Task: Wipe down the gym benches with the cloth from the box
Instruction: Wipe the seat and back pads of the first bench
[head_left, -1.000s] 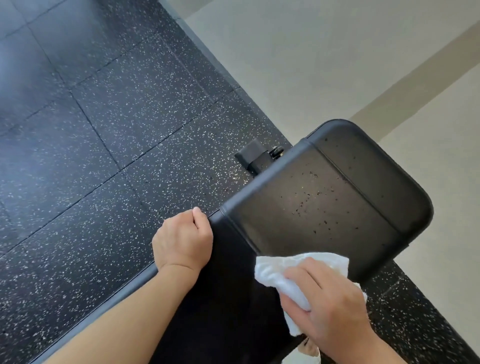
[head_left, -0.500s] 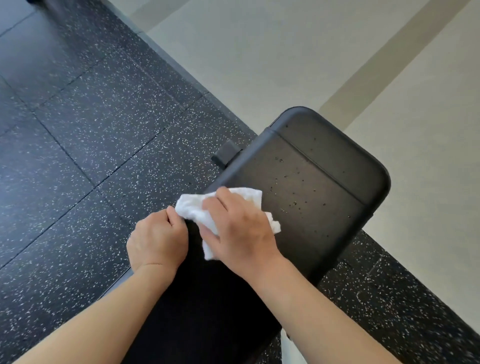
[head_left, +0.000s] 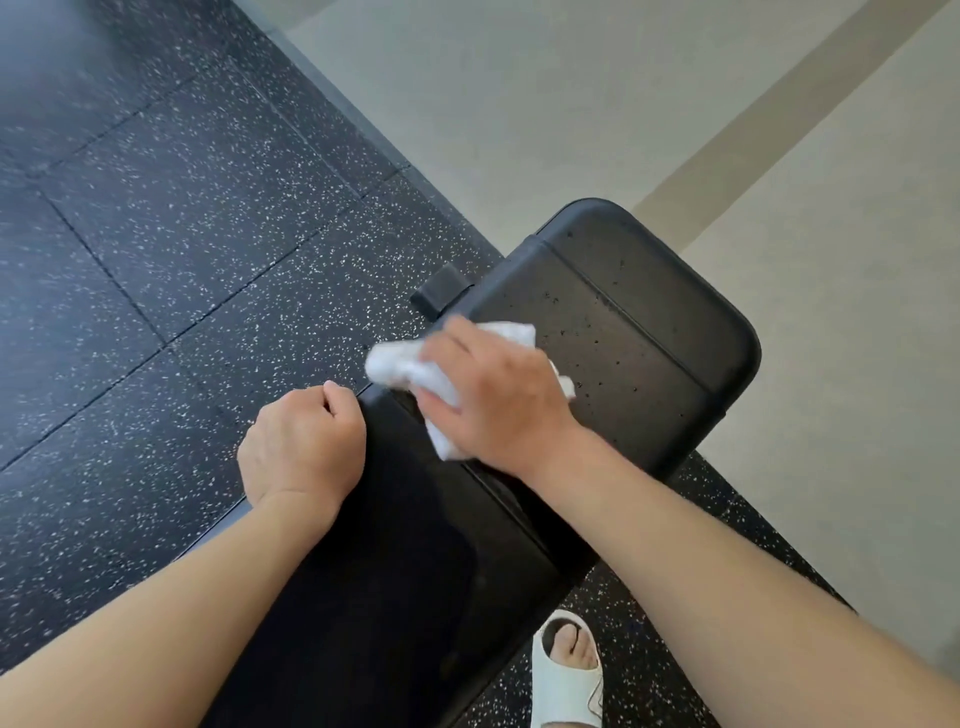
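Cloth (head_left: 415, 371), white and crumpled, sits under the fingers (head_left: 441, 338) of the right hand (head_left: 498, 400), which curl over it and press it onto the black gym bench (head_left: 639, 332) at its left edge. Left hand (head_left: 304, 447), fingers curled round the bench's side edge, grips it just beside the cloth. Dark specks dot the pad. Speckled rubber floor (head_left: 182, 234) lies beneath; a white sandal (head_left: 566, 675) stands by the bench.

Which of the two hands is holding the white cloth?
The right hand holds the cloth on the bench; the left hand only grips the bench edge.
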